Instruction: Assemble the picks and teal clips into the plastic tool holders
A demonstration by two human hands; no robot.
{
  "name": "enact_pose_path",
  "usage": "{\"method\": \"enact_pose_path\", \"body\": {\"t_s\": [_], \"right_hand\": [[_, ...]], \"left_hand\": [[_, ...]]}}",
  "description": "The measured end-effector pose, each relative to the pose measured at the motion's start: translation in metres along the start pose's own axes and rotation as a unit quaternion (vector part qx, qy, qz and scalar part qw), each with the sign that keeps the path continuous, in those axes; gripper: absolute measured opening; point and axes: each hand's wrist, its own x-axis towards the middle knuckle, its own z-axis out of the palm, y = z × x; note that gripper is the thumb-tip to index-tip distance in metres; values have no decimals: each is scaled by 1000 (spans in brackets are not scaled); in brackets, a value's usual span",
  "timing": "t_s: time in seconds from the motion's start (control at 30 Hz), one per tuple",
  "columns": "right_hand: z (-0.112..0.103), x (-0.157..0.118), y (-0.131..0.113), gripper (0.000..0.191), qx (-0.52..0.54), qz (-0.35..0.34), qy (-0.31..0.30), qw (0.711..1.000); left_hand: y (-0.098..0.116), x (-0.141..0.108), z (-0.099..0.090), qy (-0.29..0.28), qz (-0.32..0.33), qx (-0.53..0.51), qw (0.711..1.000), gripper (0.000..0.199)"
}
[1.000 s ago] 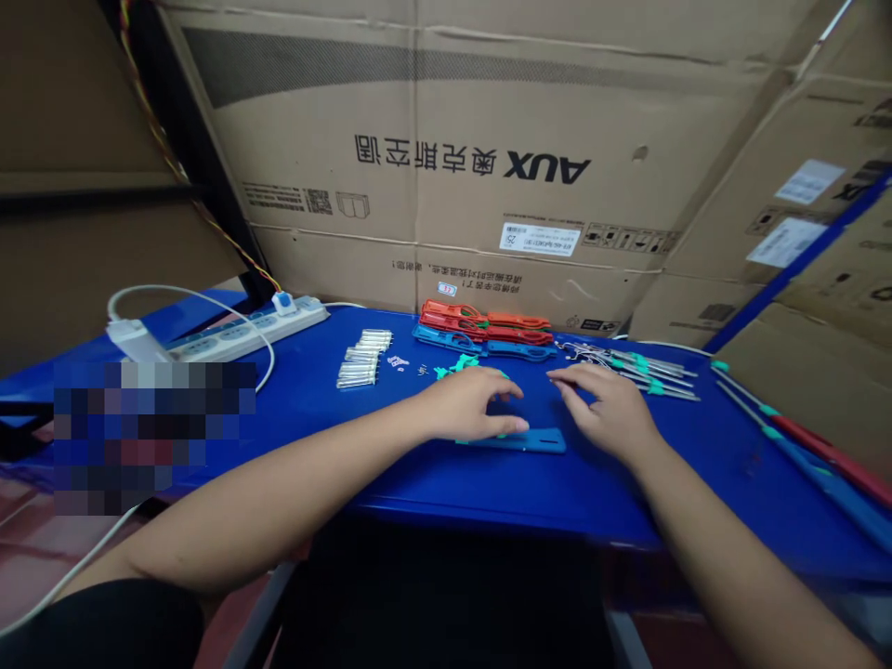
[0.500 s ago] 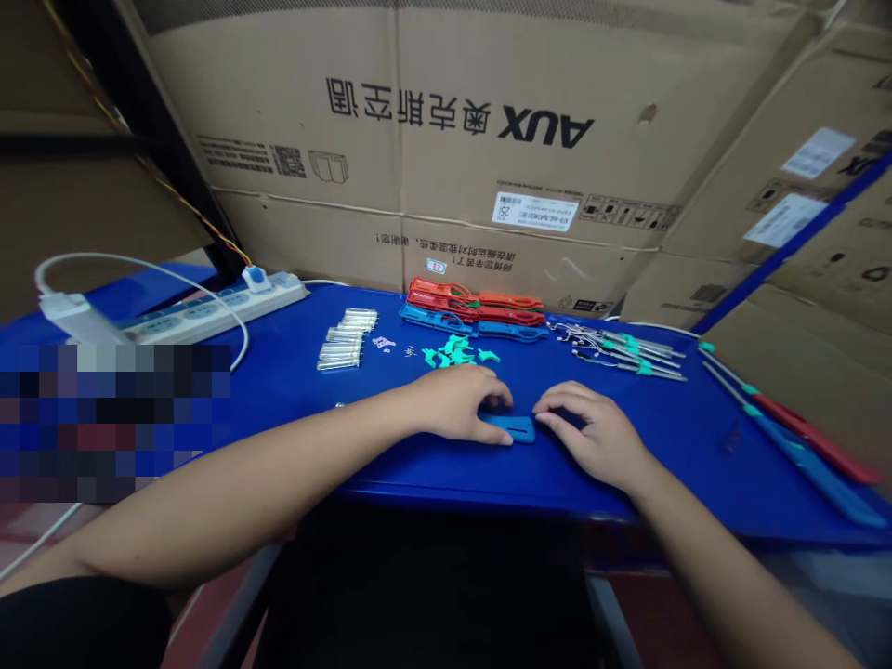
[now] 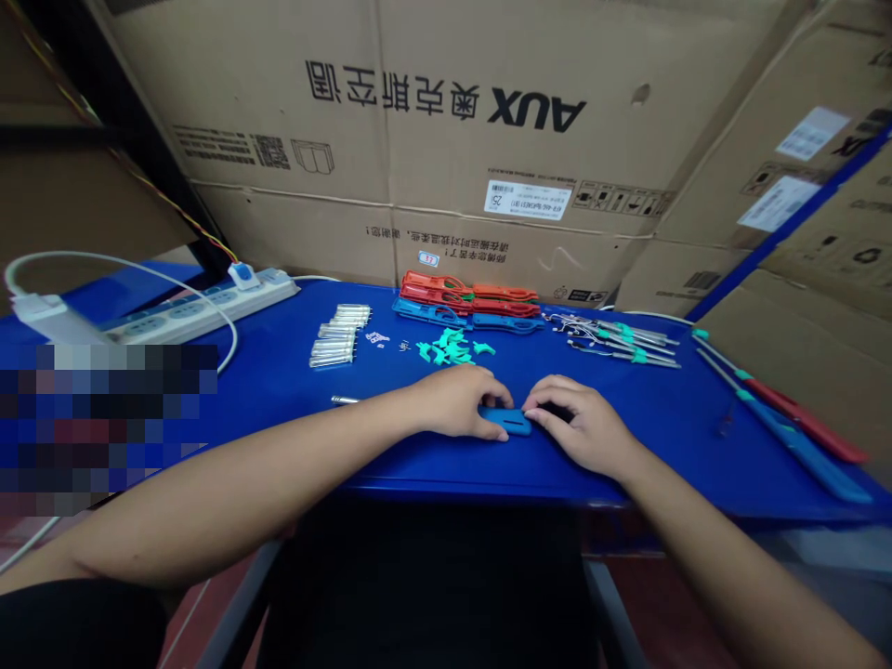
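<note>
- The left hand [image 3: 456, 401] and right hand [image 3: 578, 426] grip opposite ends of a blue plastic strip [image 3: 507, 421]
- The strip sits on the blue counter [image 3: 669, 418], near loose teal plastic pieces [image 3: 450, 348]

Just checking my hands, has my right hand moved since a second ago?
Yes: the right hand has shifted left and nearer you, judged against the teal-tagged metal tools.
</note>
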Motion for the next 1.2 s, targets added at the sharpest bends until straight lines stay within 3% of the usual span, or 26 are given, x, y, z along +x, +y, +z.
{"method": "enact_pose_path", "body": {"t_s": [0.37,0.63,0.93,1.2], "right_hand": [[-10,-12,-2,20,-48,-66,14,997],[-7,-18,-14,24,-172,-95,-6,980],[-3,-23,-24,27,-144,-21,-9,989],[-2,-21,-25,30,-125,8,-55,991]], "left_hand": [[3,0,-1,-16,-19,6,1000,43],[3,0,0,-11,-19,19,1000,41],[8,-2,-1,-10,-22,31,999,38],[13,-1,1,-10,-42,40,998,37]]}}
